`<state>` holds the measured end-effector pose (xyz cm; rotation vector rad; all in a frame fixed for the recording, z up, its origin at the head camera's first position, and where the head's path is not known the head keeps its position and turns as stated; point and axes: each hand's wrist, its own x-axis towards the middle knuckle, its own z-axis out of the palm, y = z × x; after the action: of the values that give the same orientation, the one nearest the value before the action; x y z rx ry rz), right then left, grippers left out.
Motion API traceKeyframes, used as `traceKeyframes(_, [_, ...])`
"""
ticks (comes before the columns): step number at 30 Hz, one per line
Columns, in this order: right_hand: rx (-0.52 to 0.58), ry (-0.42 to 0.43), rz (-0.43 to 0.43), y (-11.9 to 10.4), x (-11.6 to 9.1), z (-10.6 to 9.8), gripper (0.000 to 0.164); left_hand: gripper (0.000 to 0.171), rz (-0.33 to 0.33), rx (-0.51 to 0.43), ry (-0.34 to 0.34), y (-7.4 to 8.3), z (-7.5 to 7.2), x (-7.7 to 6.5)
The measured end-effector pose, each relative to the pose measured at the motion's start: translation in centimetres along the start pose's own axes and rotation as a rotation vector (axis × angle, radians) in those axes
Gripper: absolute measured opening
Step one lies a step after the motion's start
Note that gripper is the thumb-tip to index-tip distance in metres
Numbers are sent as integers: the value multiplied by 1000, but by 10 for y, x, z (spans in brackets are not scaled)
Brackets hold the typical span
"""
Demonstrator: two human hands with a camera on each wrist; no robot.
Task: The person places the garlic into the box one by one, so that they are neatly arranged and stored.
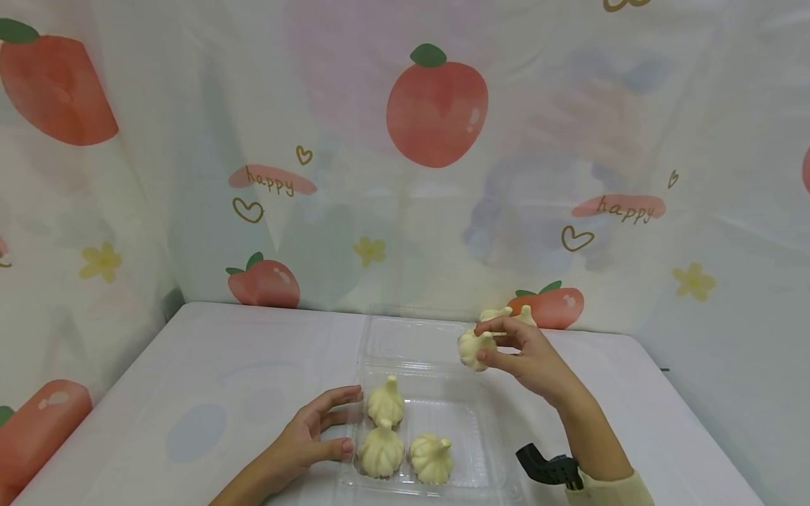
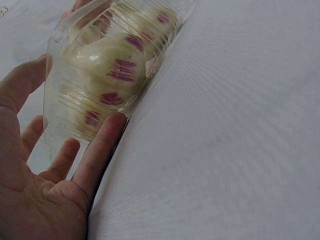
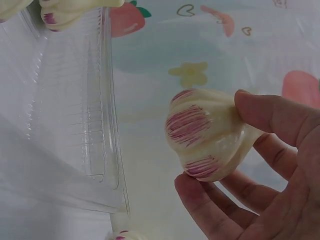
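Note:
My right hand (image 1: 534, 362) pinches a garlic bulb (image 1: 471, 350) between thumb and fingers, above the table near the container's far right corner. In the right wrist view this garlic bulb (image 3: 200, 135) is cream with purple streaks. A clear plastic clamshell container (image 1: 465, 429) stands on the table with its lid (image 1: 405, 341) folded back. Inside it are three garlic bulbs: two along the left side (image 1: 385, 400) and one front middle (image 1: 432, 458). My left hand (image 1: 306, 432) touches the container's left wall, its fingers extended and spread in the left wrist view.
Beyond my right hand, more garlic bulbs (image 1: 525, 316) sit near the table's back edge, partly hidden by the hand. A patterned cloth wall (image 1: 405, 232) rises behind the white table (image 1: 285, 344). A black wrist mount (image 1: 547, 467) is on the right forearm.

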<state>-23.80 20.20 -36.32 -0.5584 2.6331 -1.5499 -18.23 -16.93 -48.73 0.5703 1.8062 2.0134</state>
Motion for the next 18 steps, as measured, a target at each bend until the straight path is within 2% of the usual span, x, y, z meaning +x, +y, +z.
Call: traceKeyframes(18, [8,-116,-21,0,3,13,31,70,9,12,-1,0,0,1])
